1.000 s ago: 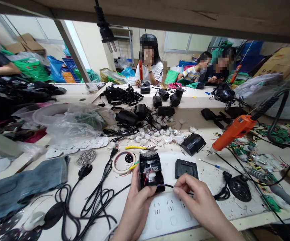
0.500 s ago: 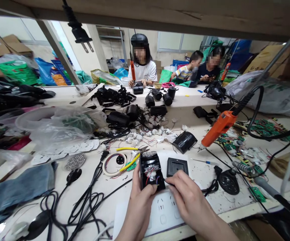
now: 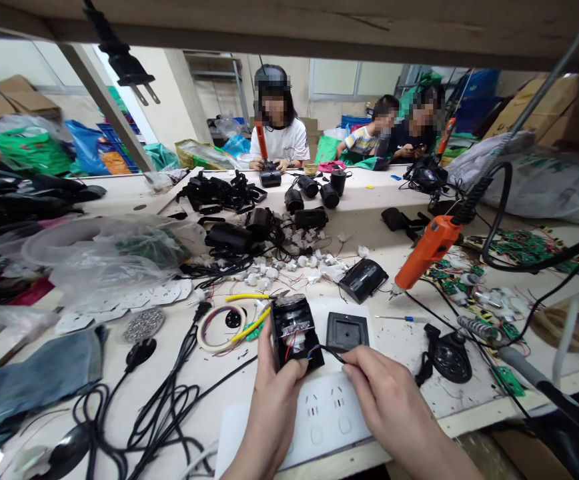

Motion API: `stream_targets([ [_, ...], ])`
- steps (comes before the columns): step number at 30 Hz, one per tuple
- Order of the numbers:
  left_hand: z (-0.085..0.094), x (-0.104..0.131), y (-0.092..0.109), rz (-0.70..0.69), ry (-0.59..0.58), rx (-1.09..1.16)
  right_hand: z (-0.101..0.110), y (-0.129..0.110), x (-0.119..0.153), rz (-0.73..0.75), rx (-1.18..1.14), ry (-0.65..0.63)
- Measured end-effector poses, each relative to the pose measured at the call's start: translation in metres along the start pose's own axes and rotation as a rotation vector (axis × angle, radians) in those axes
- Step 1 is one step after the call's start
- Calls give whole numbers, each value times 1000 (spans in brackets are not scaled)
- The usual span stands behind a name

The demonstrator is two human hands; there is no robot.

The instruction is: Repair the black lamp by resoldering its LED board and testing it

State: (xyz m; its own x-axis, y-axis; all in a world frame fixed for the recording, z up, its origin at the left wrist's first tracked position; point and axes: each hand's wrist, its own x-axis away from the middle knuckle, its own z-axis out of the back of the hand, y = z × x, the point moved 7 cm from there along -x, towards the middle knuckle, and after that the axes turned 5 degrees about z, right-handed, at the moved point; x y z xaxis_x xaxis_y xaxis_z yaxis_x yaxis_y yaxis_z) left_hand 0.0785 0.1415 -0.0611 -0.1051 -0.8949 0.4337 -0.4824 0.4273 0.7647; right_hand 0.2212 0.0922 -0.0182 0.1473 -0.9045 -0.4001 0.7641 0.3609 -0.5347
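My left hand (image 3: 280, 387) is wrapped around a black plastic housing (image 3: 292, 320), its thumb on the lower edge. Inside the housing show a white part and thin red and blue wires. A black cable (image 3: 330, 351) runs out of the housing's right side, and my right hand (image 3: 387, 387) pinches it between thumb and fingers. Just beyond my right hand, a square black plastic piece (image 3: 347, 331) lies on the bench. Below the housing is a white socket panel (image 3: 327, 417). Yellow-handled pliers (image 3: 252, 327) lie behind my left hand, beside a roll of tape (image 3: 204, 339).
An orange electric screwdriver (image 3: 425, 255) hangs at the right. Circuit boards (image 3: 519, 250) are heaped beyond it. At left lie coiled black cords (image 3: 119, 427), a dish of screws (image 3: 143, 325) and a blue cloth (image 3: 34, 380). A co-worker (image 3: 282, 137) sits across the bench.
My right hand has drawn slightly away from the housing, and more of the black cable shows between them. The whole view has shifted a little. My left hand keeps its hold.
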Motion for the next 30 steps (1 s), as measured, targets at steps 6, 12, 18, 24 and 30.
stream_targets([
  [6,-12,5,-10,-20,-33,-46,2,-3,-9,73,67,29],
  [12,-17,0,-15,-14,-63,-41,-8,-12,-10,92,223,-136],
  [18,-9,-4,-15,-26,-37,3,-12,-10,-6,98,102,-209],
  [24,-4,-2,-12,-113,-8,-113,-12,11,-7,-200,-298,-75],
  [30,0,-1,-4,-248,39,-257,-34,38,1,-593,-674,-114],
])
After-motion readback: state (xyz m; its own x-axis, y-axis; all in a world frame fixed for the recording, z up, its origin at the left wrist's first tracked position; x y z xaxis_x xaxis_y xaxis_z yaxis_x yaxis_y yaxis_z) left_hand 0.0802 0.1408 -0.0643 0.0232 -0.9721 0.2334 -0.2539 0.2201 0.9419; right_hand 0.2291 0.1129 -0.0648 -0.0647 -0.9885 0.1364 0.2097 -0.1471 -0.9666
